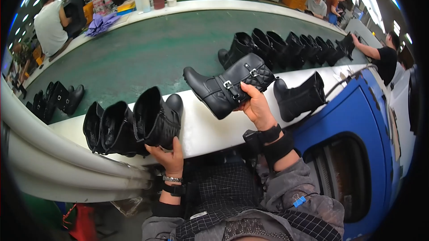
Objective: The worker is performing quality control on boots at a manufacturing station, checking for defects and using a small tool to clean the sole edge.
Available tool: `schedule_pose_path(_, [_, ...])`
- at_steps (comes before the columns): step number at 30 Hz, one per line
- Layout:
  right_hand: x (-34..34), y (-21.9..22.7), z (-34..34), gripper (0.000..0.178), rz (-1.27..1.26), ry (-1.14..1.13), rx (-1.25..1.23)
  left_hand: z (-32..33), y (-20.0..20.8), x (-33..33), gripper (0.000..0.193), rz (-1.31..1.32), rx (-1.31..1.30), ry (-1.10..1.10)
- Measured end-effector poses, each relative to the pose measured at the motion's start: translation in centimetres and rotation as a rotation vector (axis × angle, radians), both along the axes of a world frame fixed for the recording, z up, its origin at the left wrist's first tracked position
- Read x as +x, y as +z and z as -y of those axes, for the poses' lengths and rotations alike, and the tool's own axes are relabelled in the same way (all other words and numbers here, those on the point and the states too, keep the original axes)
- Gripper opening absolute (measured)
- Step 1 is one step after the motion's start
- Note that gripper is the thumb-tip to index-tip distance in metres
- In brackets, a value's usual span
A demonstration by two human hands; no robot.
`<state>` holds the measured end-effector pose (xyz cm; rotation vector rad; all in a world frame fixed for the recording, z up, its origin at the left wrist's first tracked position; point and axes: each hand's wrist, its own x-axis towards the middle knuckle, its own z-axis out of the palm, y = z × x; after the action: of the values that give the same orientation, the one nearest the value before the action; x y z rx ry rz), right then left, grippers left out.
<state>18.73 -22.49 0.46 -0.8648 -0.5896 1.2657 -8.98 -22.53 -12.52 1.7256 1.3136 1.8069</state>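
Observation:
My right hand (255,106) grips a black quilted boot with two buckle straps (228,84), held tilted in the air above the white ledge (205,124), toe pointing left. My left hand (169,155) holds the lower edge of another black quilted boot (156,118) that lies on its side on the ledge, its opening facing me. Two more black boots (105,127) lie beside it on the left. A further black boot (298,98) stands on the ledge to the right of my right hand.
A green conveyor belt (147,53) runs behind the ledge, carrying a row of several black boots (286,46) at the right and a few (58,100) at the left. A blue machine (353,133) stands at my right. Other people work around the belt. Grey pipes (58,160) curve at lower left.

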Motion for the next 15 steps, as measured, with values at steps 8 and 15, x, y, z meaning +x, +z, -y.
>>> schedule_pose_path(8, [-1.9,1.2,8.1,0.026,0.752,-0.478,0.146,9.3,5.3,4.1,0.084,-0.271,0.119,-0.255])
schedule_pose_path(15, [-8.5,1.5,12.7,0.067,1.398,-0.251,0.288,7.3,4.6,7.7,0.065,-0.209,-0.239,-0.54])
